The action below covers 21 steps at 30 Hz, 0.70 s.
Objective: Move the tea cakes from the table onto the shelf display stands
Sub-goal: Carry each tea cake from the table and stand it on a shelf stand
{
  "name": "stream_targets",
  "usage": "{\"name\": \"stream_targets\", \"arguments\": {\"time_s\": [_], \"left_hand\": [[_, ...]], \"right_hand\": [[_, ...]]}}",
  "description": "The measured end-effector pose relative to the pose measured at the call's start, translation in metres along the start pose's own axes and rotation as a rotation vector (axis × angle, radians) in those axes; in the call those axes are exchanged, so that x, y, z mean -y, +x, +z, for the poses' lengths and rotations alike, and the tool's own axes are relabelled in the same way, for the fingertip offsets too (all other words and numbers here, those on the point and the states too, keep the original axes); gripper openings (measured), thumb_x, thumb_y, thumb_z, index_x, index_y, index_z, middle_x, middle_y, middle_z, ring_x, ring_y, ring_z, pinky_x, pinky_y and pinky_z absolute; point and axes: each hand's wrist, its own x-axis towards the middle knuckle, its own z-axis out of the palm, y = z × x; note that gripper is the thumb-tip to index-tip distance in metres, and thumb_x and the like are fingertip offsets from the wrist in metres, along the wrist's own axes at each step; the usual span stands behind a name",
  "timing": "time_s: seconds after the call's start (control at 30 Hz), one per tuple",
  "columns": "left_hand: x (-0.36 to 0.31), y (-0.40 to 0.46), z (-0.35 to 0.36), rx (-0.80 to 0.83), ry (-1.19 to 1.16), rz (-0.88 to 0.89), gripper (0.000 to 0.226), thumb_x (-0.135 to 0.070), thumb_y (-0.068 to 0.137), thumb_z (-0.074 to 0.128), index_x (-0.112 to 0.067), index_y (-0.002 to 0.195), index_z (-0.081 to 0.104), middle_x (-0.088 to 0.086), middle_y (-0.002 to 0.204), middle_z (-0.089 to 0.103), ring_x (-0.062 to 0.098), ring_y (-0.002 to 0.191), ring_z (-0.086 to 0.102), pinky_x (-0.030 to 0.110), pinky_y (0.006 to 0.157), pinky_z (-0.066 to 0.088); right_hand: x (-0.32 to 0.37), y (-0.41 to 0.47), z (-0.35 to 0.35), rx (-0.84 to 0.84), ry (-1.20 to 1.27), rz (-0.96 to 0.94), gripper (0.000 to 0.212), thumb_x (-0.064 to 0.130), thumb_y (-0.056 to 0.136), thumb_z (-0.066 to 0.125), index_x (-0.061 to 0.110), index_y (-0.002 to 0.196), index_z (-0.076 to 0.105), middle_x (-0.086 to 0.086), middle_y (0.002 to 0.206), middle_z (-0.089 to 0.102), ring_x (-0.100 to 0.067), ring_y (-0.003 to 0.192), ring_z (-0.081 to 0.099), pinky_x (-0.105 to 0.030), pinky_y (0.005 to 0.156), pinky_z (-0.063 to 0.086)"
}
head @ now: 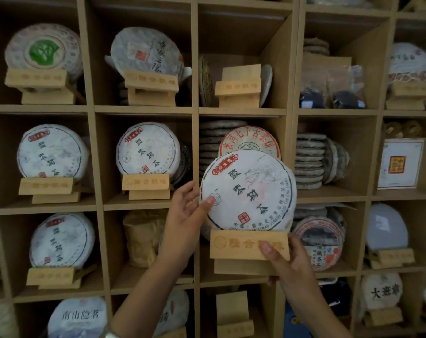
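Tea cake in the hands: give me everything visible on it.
The tea cake is a round flat disc in white paper, printed with black calligraphy, a red cartouche at upper left, a small red seal and a dark ring line near its rim. It stands upright, slightly tilted, its lower edge in a light wooden stand. The left hand presses its left edge, thumb on the face; the right hand holds the stand.

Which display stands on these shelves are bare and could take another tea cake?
Two are bare: the wooden stand in the top row, flanked by upright cakes, and the low stand in the bottom cubby. The stacked-cake cubby is crowded. Both hands occupy the middle.
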Motion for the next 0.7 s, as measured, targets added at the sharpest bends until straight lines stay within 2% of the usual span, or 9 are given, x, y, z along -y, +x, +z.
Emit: {"name": "stream_targets", "arguments": {"time_s": [0.03, 0.1, 0.2, 0.33, 0.43, 0.5, 0.6, 0.7], "left_hand": [[0.003, 0.0, 0.004, 0.016, -0.024, -0.005, 0.044, -0.024, 0.083, 0.073, -0.037, 0.121, 0.053, -0.02, 0.112, 0.065, -0.005, 0.099, 0.066, 0.014, 0.065, 0.056], [0.01, -0.002, 0.009, 0.024, -0.042, -0.023, 0.044, -0.014, 0.085, 0.072, -0.035, 0.12, 0.053, -0.015, 0.111, 0.069, 0.004, 0.1, 0.07, 0.023, 0.068, 0.06], [0.014, -0.003, 0.008, 0.017, -0.096, -0.049, 0.056, -0.018, 0.079, 0.075, -0.027, 0.129, 0.052, -0.004, 0.117, 0.071, 0.013, 0.104, 0.07, 0.034, 0.076, 0.062], [0.017, -0.001, 0.002, 0.068, -0.127, -0.108, 0.058, -0.024, 0.071, 0.077, -0.027, 0.125, 0.055, 0.002, 0.113, 0.074, 0.02, 0.101, 0.072, 0.032, 0.07, 0.061], [0.019, -0.003, -0.001, 0.113, -0.127, -0.189, 0.042, -0.017, 0.083, 0.071, -0.024, 0.122, 0.058, 0.003, 0.113, 0.074, 0.024, 0.102, 0.072, 0.037, 0.074, 0.062], [0.02, -0.006, -0.004, 0.125, -0.12, -0.229, 0.037, -0.016, 0.087, 0.067, -0.02, 0.123, 0.059, 0.003, 0.114, 0.074, 0.024, 0.104, 0.071, 0.039, 0.079, 0.061], [0.016, -0.013, -0.009, 0.12, -0.029, -0.219, 0.04, -0.032, 0.08, 0.072, -0.03, 0.119, 0.06, -0.001, 0.117, 0.072, 0.019, 0.102, 0.071, 0.036, 0.077, 0.061], [0.019, -0.029, -0.014, 0.152, 0.097, -0.265, 0.073, -0.061, 0.055, 0.084, -0.047, 0.118, 0.048, -0.014, 0.116, 0.063, 0.012, 0.098, 0.07, 0.021, 0.066, 0.059]], "right_hand": [[-0.001, -0.001, 0.001, 0.002, -0.006, 0.001, 0.061, 0.05, 0.063, 0.086, 0.031, 0.113, 0.057, 0.014, 0.094, 0.076, -0.007, 0.077, 0.074, -0.024, 0.042, 0.051], [-0.002, -0.002, 0.001, 0.007, -0.009, 0.001, 0.06, 0.05, 0.066, 0.086, 0.03, 0.114, 0.057, 0.016, 0.094, 0.075, -0.007, 0.079, 0.073, -0.025, 0.042, 0.052], [-0.005, -0.002, -0.001, 0.025, -0.03, 0.008, 0.063, 0.058, 0.058, 0.082, 0.034, 0.111, 0.057, 0.018, 0.095, 0.074, -0.006, 0.082, 0.073, -0.026, 0.043, 0.053], [-0.009, -0.002, -0.005, 0.035, -0.032, 0.024, 0.065, 0.058, 0.053, 0.081, 0.036, 0.11, 0.059, 0.015, 0.097, 0.075, -0.006, 0.086, 0.073, -0.026, 0.046, 0.055], [-0.009, -0.006, -0.005, 0.03, -0.04, 0.046, 0.06, 0.058, 0.058, 0.083, 0.035, 0.109, 0.06, 0.013, 0.097, 0.075, -0.007, 0.085, 0.073, -0.027, 0.045, 0.055], [-0.01, -0.009, -0.005, 0.021, -0.039, 0.057, 0.058, 0.053, 0.066, 0.084, 0.029, 0.113, 0.059, 0.012, 0.097, 0.075, -0.005, 0.083, 0.073, -0.024, 0.049, 0.057], [-0.012, -0.011, -0.002, 0.015, -0.031, 0.042, 0.062, 0.055, 0.064, 0.084, 0.028, 0.114, 0.058, 0.015, 0.095, 0.075, -0.004, 0.079, 0.072, -0.022, 0.045, 0.054], [-0.011, -0.009, 0.0, 0.011, 0.011, 0.043, 0.063, 0.053, 0.056, 0.079, 0.032, 0.111, 0.058, 0.016, 0.091, 0.074, -0.003, 0.076, 0.071, -0.023, 0.041, 0.05]]}}
